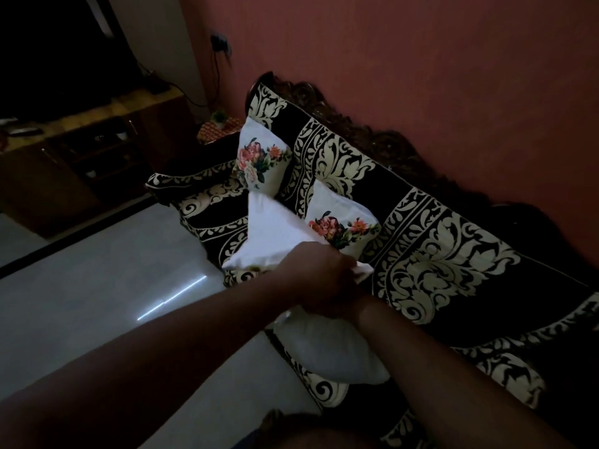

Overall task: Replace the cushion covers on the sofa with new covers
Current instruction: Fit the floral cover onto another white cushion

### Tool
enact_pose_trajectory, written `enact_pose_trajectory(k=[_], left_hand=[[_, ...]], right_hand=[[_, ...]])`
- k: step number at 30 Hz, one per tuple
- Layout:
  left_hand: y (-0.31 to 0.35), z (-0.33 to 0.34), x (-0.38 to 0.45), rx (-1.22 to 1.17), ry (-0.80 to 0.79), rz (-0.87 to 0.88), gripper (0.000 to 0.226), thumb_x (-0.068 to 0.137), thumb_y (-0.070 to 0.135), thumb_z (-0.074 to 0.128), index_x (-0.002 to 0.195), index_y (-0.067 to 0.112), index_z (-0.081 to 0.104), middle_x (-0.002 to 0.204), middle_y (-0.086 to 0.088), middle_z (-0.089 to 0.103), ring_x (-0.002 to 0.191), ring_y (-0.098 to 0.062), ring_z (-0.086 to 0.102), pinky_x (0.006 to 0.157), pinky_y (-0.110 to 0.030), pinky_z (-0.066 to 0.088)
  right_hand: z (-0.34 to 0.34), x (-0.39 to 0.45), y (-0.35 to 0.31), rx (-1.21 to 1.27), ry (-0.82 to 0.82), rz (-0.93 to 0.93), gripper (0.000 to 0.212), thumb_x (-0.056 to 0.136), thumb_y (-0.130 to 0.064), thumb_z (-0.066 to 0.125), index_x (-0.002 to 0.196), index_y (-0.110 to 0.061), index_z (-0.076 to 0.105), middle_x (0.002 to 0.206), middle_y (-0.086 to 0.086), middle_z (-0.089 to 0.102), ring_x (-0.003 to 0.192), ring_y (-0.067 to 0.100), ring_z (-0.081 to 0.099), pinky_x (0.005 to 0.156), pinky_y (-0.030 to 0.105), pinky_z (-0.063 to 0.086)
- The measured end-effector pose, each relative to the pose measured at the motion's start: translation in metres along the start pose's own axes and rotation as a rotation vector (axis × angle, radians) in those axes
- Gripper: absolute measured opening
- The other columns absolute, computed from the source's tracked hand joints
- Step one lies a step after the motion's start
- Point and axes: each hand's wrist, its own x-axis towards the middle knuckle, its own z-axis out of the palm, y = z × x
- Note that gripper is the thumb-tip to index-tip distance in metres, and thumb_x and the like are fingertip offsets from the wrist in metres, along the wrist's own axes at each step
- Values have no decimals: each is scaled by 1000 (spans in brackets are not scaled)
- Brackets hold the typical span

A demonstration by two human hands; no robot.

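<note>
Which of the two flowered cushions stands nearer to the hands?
The lower flowered cushion, just beyond the hands; the other flowered cushion leans farther up the sofa.

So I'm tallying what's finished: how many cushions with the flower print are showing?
2: one floral cushion leans on the sofa back at the far end, another just nearer. The white cushion in the hands may hide a print.

Left forearm: bare from elbow to wrist, no sleeve, no watch or band.
Right forearm: bare likewise, no sleeve in view.
Left hand: no ring or glove visible (dim light, details faint).
Right hand: hidden behind the left; adornment undeterminable.
</note>
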Motion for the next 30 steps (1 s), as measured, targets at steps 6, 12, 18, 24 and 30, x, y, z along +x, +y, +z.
enact_pose_trajectory(k=[6, 12, 18, 24, 30], left_hand=[[-34, 14, 0, 127, 258, -25, 58, 98, 42, 42, 154, 25, 38, 112, -4, 70, 91, -29, 70, 71, -36, 44], [-68, 40, -19, -186, 255, -275, 65, 91, 52, 61, 148, 27, 42, 134, -7, 63, 117, -31, 60, 91, -43, 51], [-25, 34, 21, -348, 184, -34, 38, 87, 35, 47, 110, 17, 72, 99, -13, 73, 91, -34, 66, 70, -33, 46], [-25, 50, 4, -648, 55, -97, 30, 85, 36, 50, 101, 23, 71, 79, 6, 67, 74, -12, 62, 67, -32, 48], [-2, 43, -24, -971, 4, -139, 39, 89, 49, 50, 95, 14, 66, 77, 9, 60, 70, -6, 55, 64, -32, 42]], right_hand=[[-18, -3, 37, 173, 230, -222, 45, 87, -15, 59, 130, -25, 67, 117, -6, 70, 96, 13, 66, 84, 31, 54], [-29, -2, 63, 879, 298, -102, 82, 81, -10, 77, 150, -32, 40, 131, -21, 57, 114, -5, 58, 96, 23, 47], [-8, -1, 84, 1025, 196, 26, 44, 95, 2, 62, 135, -16, 53, 120, -5, 66, 111, 3, 66, 88, 18, 51], [0, -3, 85, 1192, 145, 64, 33, 88, -3, 64, 120, -12, 67, 116, 13, 72, 107, 28, 68, 92, 41, 55], [-39, 13, 84, 1195, 140, 159, 24, 102, -23, 47, 109, -24, 70, 114, 2, 73, 112, 24, 65, 95, 36, 54]])
